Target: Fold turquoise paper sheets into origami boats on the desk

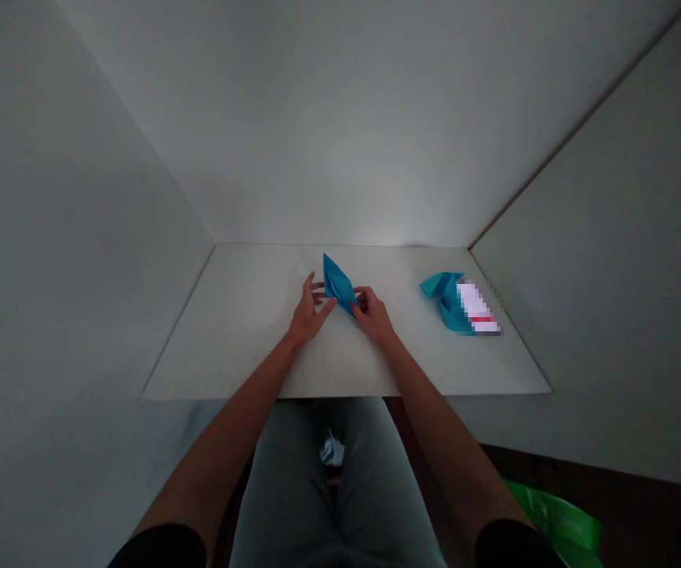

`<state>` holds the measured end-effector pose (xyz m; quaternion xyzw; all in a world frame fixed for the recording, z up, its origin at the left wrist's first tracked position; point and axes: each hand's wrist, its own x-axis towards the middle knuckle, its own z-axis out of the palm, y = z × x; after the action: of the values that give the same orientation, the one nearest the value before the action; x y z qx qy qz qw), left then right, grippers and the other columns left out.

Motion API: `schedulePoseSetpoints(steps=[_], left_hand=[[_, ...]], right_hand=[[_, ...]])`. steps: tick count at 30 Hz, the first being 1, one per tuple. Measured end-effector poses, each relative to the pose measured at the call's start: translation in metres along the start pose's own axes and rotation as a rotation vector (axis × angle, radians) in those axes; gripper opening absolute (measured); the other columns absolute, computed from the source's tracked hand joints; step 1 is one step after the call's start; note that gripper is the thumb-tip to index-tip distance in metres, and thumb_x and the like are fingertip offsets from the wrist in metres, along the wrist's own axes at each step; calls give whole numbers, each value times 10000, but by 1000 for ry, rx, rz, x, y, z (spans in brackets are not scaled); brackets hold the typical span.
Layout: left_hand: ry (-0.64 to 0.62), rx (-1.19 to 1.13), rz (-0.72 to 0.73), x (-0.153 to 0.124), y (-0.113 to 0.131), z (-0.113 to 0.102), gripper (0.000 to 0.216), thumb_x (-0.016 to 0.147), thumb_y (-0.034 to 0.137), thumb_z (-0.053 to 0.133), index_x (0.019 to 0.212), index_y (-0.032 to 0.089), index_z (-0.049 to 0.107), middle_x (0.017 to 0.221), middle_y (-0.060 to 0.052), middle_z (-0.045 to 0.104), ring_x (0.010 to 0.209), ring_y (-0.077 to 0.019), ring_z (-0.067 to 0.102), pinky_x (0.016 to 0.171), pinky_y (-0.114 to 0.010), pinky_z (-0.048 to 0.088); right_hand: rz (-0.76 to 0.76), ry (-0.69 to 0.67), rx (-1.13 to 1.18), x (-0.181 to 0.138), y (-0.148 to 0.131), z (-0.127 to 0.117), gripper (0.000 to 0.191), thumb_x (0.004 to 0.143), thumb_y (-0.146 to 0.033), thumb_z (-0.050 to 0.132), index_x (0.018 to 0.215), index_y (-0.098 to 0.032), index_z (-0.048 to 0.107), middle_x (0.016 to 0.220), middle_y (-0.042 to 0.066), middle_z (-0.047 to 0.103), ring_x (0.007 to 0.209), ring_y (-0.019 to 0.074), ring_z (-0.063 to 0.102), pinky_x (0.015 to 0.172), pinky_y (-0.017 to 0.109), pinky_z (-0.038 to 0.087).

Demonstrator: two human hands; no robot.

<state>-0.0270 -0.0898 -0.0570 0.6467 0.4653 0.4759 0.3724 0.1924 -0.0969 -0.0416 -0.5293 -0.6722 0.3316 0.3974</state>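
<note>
A folded piece of blue paper (338, 284) stands tilted on the white table (245, 331), its pointed tip up and to the left. My left hand (310, 312) touches its left side with fingers spread. My right hand (371, 314) pinches its lower right end. Both forearms reach in from the bottom of the view.
A pack of blue paper sheets (447, 304) with a blurred label lies on the table to the right. White walls close in on the left, back and right. A small crumpled pale scrap (331, 453) rests on my lap. Something bright green (553, 517) sits on the floor at lower right.
</note>
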Motion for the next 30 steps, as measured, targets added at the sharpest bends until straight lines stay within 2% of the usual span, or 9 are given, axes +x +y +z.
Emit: schedulePoseSetpoints(steps=[2,5,8,11,15,18,23,27,30], left_hand=[[34,-93,-54,21,-6,4,1001,974,529,755,1752,272,179,1508,-211,595,994,-206,746,873,-387,629],[-3,-182,-75,50,-12,6,888,988,408,717,1737,349,243,1409,-135,629,809,-124,698,678,-267,598],[-75,-255,-85,70,-12,3,843,975,385,720,1713,388,315,1345,-100,622,788,-114,691,574,-208,574],[-129,-329,-103,78,-12,-1,801,934,426,782,1654,345,440,1355,-107,599,838,-139,729,593,-237,633],[-175,-339,-106,78,-12,-2,707,899,434,832,1542,276,583,1370,-124,625,894,-177,757,633,-283,676],[-217,-321,-91,76,-13,-3,676,903,396,822,1531,280,600,1374,-122,644,919,-179,750,652,-278,674],[-224,-279,-33,74,-9,-5,692,948,415,782,1596,313,562,1336,-109,641,856,-149,699,615,-245,625],[-217,-168,59,69,-2,-5,777,940,361,796,1658,339,499,1341,-106,626,767,-104,601,592,-217,540],[-236,-60,166,67,0,-4,799,930,346,805,1666,327,495,1326,-108,642,793,-123,577,631,-235,521]], right_hand=[[-49,-42,38,14,5,4,452,922,-371,620,1354,-243,584,927,-16,671,684,150,600,664,286,505],[-123,-45,76,34,11,8,613,931,-344,642,1514,-261,472,1143,34,656,695,129,589,633,279,516],[-203,-31,-8,54,15,12,559,938,-288,643,1485,-261,528,1303,92,574,804,148,613,657,295,554],[-215,28,-104,71,15,15,408,950,-316,666,1345,-226,621,1318,121,524,898,189,612,722,337,592],[-150,214,-117,83,17,15,381,940,-482,747,1206,-226,653,1287,130,529,1013,248,601,806,403,604],[-143,239,-42,85,20,14,356,957,-549,737,1118,-240,663,1199,106,594,1051,256,608,862,410,588],[-60,189,188,85,19,13,339,1021,-584,659,1084,-251,674,915,22,662,844,199,611,777,344,534],[-43,215,245,87,17,14,361,1004,-615,670,1063,-260,696,791,-20,611,705,168,540,679,317,460],[-48,224,302,91,20,15,364,982,-624,684,1070,-270,679,744,-40,579,678,166,538,679,321,456]])
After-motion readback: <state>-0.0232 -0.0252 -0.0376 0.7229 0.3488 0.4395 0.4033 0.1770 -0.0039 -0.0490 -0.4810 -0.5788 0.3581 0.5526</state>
